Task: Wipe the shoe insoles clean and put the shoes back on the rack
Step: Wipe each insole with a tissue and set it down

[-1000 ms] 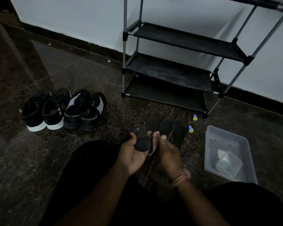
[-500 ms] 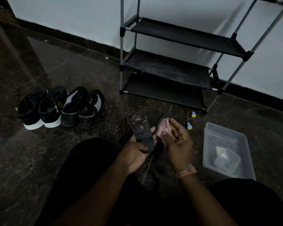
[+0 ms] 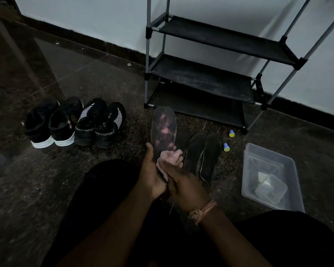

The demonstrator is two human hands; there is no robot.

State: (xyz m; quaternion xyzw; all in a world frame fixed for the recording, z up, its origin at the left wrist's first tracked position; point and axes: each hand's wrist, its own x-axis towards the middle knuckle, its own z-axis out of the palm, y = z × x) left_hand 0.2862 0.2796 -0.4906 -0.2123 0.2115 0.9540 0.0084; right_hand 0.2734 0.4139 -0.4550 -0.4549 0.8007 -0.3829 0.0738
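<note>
Left hand [image 3: 149, 175] gripping upright insole [image 3: 164, 131], right hand [image 3: 183, 185] pressing cloth [image 3: 170, 158] against it

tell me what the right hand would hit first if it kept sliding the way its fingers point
The right hand presses a pink cloth against the held insole, fingers pointing up its length. Going on, it would likely just rub along the insole's stained surface toward the toe; beyond that, depth is unclear.

Wiping an insole on the dark floor

I see the left hand [image 3: 149, 176] gripping a stained insole [image 3: 163, 130] upright while the right hand [image 3: 183, 186] presses a pink cloth [image 3: 169, 158] against it (three more insoles [image 3: 204, 153] lie just beside).
</note>
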